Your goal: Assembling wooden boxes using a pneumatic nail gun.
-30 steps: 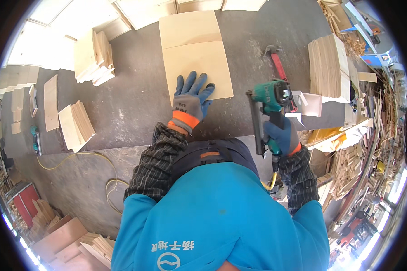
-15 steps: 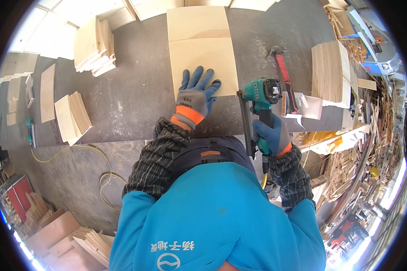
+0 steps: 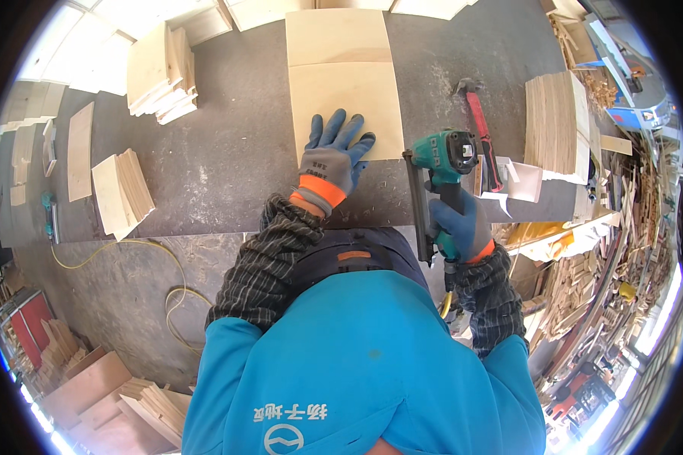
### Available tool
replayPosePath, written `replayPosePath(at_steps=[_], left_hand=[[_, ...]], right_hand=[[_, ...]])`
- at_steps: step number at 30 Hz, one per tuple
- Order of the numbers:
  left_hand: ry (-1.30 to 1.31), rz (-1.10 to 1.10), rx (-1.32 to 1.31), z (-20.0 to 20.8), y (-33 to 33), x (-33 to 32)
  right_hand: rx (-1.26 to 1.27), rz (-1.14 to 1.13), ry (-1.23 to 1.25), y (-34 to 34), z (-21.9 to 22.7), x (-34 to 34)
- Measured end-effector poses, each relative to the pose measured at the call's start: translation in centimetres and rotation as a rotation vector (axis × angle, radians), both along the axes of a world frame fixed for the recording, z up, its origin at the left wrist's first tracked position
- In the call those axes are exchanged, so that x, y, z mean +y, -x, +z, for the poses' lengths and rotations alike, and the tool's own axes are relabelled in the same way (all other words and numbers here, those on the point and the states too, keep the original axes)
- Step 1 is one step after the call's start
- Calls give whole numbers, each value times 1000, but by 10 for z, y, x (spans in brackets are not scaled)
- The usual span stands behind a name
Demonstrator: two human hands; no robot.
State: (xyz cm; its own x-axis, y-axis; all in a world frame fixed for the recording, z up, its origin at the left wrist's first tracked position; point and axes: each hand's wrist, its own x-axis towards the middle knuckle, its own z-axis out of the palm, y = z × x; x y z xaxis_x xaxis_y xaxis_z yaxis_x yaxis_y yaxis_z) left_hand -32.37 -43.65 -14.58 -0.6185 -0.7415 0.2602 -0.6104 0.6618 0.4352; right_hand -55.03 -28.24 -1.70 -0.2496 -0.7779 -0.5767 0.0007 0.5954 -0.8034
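My left hand (image 3: pixel 330 155), in a grey and blue glove with an orange cuff, lies with fingers spread on the near end of a pale wooden panel (image 3: pixel 347 89). A seam runs across that panel, which stretches away from me over the dark worktable (image 3: pixel 235 114). In my right hand (image 3: pixel 464 227), gloved the same way, is a green and black nail gun (image 3: pixel 442 154). My fingers wrap its grip, and its long magazine points toward me. The gun's nose is just right of the panel's near right corner; whether they touch I cannot tell.
Right of the gun, a red-handled hammer (image 3: pixel 481 129) lies by a small open box (image 3: pixel 522 182). Stacked boards stand at the right (image 3: pixel 552 125), far left (image 3: pixel 155 72) and near left (image 3: pixel 121 193). A second green tool (image 3: pixel 51 216) with a yellow hose (image 3: pixel 178 265) hangs at the left edge.
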Motion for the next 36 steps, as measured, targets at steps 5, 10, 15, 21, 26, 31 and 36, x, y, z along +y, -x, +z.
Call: replayPosePath(at_steps=[5,10,15,21,26,31,36], left_hand=[[5,-5,-14,-3,-2,2],[-88,-55,-37,7,-18,-2],[-187,68,2,27,-90,-14],[-429,37,220,-3,-111,-11],[-303,73,300,-11,-104,-4],[-237,53,320,-17,-107,-6],[-434,67,373,-11,-109,-9]], right_hand=[[46,-26,32,6,24,16],[90,-74,74,9,34,28],[134,-55,77,12,30,53],[2,-58,13,-3,22,40],[53,53,7,-20,24,26],[64,125,19,-45,26,5],[47,222,-16,-66,21,-14]])
